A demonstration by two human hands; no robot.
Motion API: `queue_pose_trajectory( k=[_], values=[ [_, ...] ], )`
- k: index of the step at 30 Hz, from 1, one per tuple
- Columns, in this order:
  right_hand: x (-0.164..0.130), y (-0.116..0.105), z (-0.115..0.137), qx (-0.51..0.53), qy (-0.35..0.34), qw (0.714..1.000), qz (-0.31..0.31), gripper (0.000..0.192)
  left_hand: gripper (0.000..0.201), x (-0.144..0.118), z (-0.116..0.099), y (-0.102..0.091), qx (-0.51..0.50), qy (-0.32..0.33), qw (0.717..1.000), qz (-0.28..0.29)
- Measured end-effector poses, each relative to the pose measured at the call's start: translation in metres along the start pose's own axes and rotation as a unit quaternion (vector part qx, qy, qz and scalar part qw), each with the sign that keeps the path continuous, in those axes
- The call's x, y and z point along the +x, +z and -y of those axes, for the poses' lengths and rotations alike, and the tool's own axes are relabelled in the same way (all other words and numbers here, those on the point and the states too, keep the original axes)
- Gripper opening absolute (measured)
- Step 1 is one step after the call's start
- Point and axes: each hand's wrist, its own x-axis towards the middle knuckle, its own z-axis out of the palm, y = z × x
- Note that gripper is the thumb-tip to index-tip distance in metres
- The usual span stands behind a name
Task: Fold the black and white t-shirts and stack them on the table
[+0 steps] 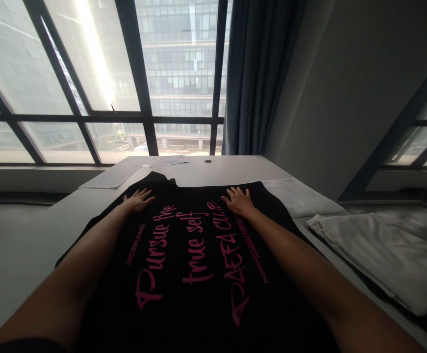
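Both hands lie flat, fingers spread, holding nothing — left hand [138,200] and right hand [238,200] pressing the black pink-lettered cotton T-shirt [194,255] on the white table [228,172]

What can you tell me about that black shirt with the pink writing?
The black shirt looks like soft knit cloth, spread flat on the white table and reaching toward the window. Pink brush lettering reads "Pursue the true self", with smaller pink lines beside it. The left hand and right hand lie palm down, fingers spread, near its far edge, and both forearms stretch over it.
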Motion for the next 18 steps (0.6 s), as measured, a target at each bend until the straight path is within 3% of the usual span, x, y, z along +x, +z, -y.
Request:
queue_pose_trajectory(
  k=[4,8,12,18],
  values=[
    [-0.010,-0.003,-0.009,0.006,0.017,0.998,0.068,0.087,0.064,-0.022,-0.026,0.000,0.033,0.001,0.998,-0.045],
    [-0.011,-0.003,-0.018,0.023,0.031,0.996,0.083,0.088,0.077,-0.061,-0.042,0.009,0.004,-0.037,0.999,0.002],
    [-0.007,0.001,-0.020,0.021,0.021,0.998,0.056,0.088,0.078,-0.078,-0.039,0.010,-0.018,-0.039,0.999,0.021],
    [-0.027,-0.007,-0.005,-0.039,0.007,0.998,-0.049,0.076,0.078,-0.070,-0.040,-0.001,-0.024,-0.022,0.999,0.029]
  ],
)
